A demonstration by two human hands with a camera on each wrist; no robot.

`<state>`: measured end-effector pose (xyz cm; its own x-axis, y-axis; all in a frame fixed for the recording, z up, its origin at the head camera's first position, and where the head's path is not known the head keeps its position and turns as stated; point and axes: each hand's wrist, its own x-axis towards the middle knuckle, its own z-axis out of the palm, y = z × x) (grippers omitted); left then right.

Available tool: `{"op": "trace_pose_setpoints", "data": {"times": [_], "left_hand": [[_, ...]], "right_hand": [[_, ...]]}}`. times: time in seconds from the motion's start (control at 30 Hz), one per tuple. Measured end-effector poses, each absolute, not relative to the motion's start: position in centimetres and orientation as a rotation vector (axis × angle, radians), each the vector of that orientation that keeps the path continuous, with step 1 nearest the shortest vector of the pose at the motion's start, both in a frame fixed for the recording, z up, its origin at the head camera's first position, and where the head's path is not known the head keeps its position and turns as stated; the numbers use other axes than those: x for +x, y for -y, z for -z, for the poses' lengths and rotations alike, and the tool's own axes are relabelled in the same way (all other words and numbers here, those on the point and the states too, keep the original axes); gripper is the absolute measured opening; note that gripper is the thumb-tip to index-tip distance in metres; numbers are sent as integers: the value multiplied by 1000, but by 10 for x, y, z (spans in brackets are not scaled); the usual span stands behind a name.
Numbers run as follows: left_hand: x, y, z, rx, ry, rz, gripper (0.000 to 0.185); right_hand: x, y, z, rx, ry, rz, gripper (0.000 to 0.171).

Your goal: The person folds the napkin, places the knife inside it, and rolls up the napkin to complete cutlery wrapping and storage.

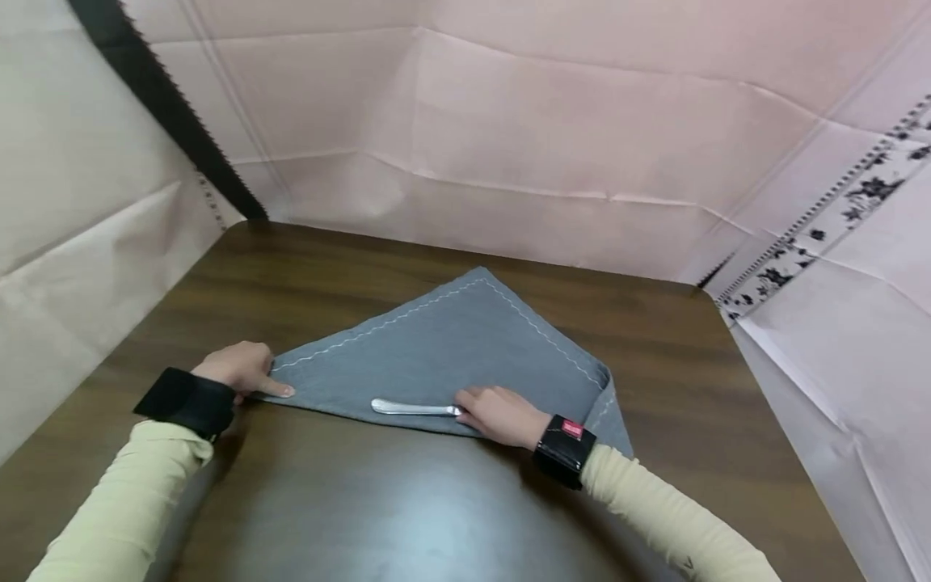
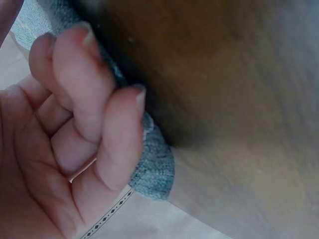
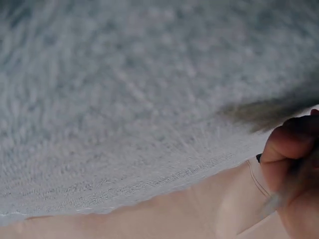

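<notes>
A grey-blue cloth napkin [image 1: 436, 343] lies folded into a triangle, white stitching along its two upper edges. At its left corner my left hand [image 1: 243, 369] pinches the cloth, thumb on top; the left wrist view shows curled fingers [image 2: 122, 134] against the cloth's edge [image 2: 154, 172]. My right hand [image 1: 503, 415] grips a silver table knife [image 1: 410, 407] low over the napkin's front fold. Its rounded handle points left, and the other end is hidden by the hand. In the right wrist view, that hand's fingers [image 3: 289, 149] are at the right side.
The dark brown wooden table [image 1: 327, 501] reflects light near its front. At the right, a corner of the napkin is turned over in a narrow flap [image 1: 607, 408]. Pale creased sheeting [image 1: 509, 121] surrounds the table, with a floral band [image 1: 836, 214] on the right.
</notes>
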<state>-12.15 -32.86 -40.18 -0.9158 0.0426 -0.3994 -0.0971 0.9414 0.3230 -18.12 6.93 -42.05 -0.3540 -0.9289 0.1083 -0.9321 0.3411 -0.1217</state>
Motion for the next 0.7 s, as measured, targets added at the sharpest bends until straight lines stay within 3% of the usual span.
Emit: {"op": "trace_pose_setpoints", "data": {"times": [0.23, 0.7], "left_hand": [[-120, 331, 401, -44, -2664, -486, 56], [-121, 332, 403, -17, -2652, -483, 56]], "right_hand": [[-181, -69, 419, 1736, 2522, -167, 9], [-178, -81, 414, 1711, 2501, -92, 22]]}}
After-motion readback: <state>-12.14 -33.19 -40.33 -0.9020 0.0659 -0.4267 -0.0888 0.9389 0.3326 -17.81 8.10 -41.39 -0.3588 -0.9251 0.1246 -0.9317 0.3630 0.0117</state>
